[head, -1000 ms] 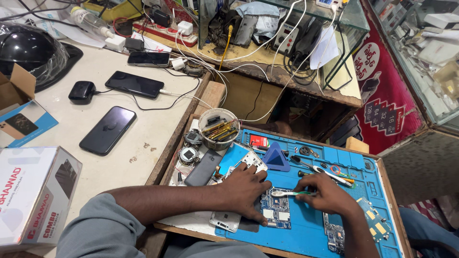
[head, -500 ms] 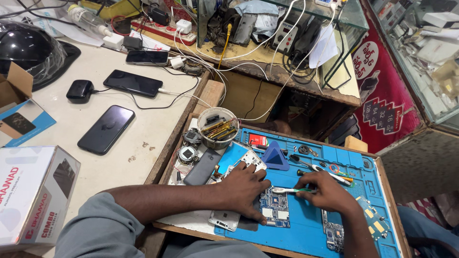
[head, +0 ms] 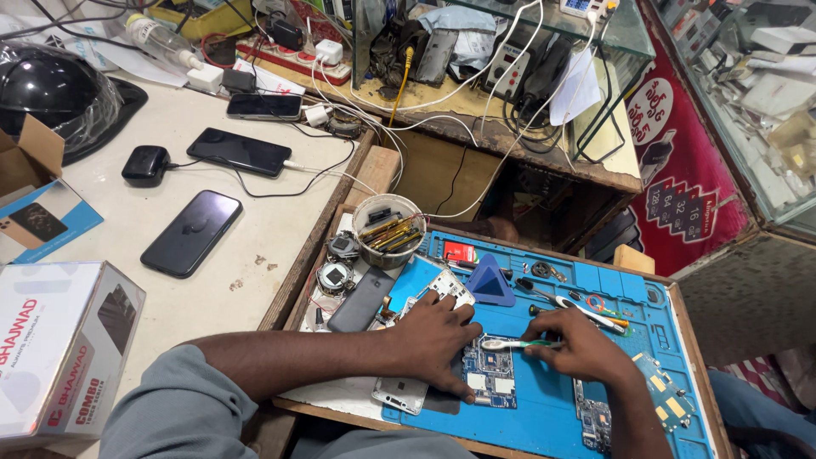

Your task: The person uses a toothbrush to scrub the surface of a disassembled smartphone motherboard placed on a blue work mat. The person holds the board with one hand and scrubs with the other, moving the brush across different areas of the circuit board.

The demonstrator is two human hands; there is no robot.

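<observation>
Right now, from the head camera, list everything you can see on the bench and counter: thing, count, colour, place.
repair mat: 1, blue, on the wooden bench
circuit board: 1, blue-grey, on the mat under the left hand
toothbrush: 1, white and green, in the right hand, head over the board
second board: 1, dark, near mat edge
triangular pick stand: 1, blue, mat middle
tool cup: 1, grey, holding yellow tools, mat's far left corner
dark phone: 1, left of the mat
phones: 3, black, on the white counter
helmet: 1, black, far left
carton: 1, white, near left
left hand: pressing on the board
right hand: gripping the toothbrush
</observation>
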